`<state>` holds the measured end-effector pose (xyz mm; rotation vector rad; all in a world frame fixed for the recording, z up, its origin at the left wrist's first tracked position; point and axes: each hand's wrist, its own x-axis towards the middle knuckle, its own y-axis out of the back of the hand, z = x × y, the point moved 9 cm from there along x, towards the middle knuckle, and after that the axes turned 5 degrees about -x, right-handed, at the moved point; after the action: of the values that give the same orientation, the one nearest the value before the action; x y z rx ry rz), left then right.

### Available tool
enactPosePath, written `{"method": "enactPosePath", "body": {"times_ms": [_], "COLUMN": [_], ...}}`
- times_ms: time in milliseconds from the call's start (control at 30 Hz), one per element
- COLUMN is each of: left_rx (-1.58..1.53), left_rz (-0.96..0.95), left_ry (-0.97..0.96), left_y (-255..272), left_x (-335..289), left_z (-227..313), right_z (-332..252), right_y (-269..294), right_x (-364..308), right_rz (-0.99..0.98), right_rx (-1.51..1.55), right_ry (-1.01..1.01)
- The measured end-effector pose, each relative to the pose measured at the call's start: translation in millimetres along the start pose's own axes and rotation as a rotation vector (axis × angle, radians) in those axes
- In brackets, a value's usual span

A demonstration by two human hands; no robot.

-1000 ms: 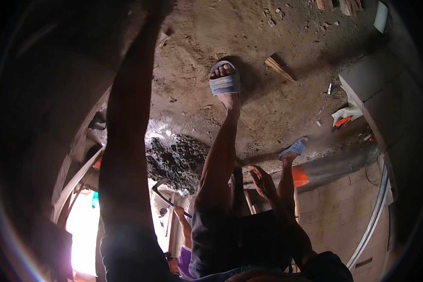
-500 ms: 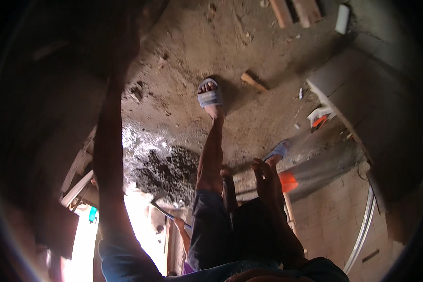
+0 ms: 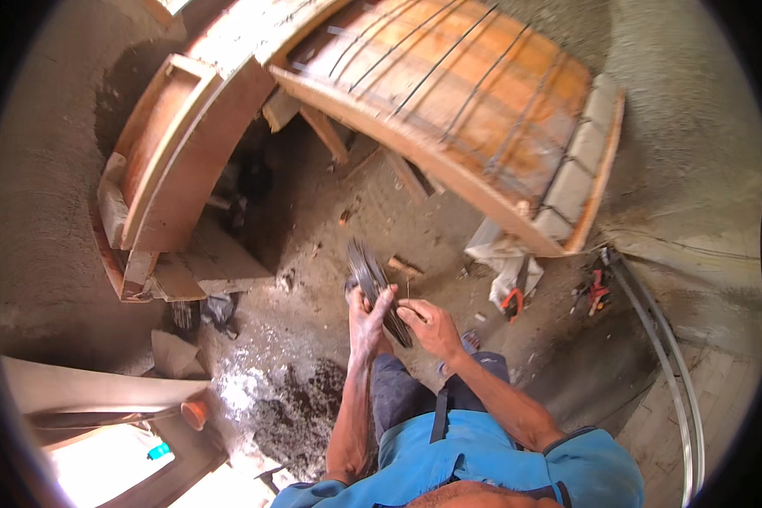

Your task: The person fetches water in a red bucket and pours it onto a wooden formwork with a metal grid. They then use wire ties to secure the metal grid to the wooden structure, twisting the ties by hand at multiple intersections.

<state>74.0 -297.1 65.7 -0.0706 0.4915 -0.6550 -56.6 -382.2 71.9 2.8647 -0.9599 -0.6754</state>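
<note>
My left hand (image 3: 368, 326) is closed around a bundle of thin dark tie wires (image 3: 366, 269). The bundle slants across in front of my lap, its strands fanning slightly at the far end and its near end dipping toward my thighs. Just to the right, my right hand (image 3: 433, 328) pinches at the bundle's side with thumb and fingers. A fine strand seems to stand up from that pinch.
Beyond my hands stands a curved wooden form (image 3: 474, 93) with dark rods laid across it. A wood scrap (image 3: 405, 267) and orange-handled pliers (image 3: 511, 303) lie around. Wet dark mortar (image 3: 300, 415) is heaped at left; metal channels (image 3: 665, 364) curve at right.
The view has swung up and now takes in the wooden form. My left arm, stretched far forward before, has come back, and both hands are together at the wire bundle.
</note>
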Motion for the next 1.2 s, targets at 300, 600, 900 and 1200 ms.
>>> {"method": "enactPosePath", "body": {"times_ms": [300, 600, 900, 1200], "left_rx": [-0.280, -0.216, -0.182, -0.022], "left_rz": [-0.070, -0.369, -0.560, -0.740], "left_ry": [0.313, 0.608, 0.757, 0.689], "left_y": [-116, -208, -289, -381], "left_x": [-137, -195, -223, -277], "left_z": [-40, -103, -112, -172], "right_z": [10, 60, 74, 97], "right_y": [117, 201, 253, 311], "right_x": [-147, -256, -328, -364], "right_rz": [0.134, 0.439, 0.716, 0.818], "right_rx": [-0.012, 0.066, 0.599, 0.713], "right_ry": [-0.079, -0.336, -0.351, -0.181]}}
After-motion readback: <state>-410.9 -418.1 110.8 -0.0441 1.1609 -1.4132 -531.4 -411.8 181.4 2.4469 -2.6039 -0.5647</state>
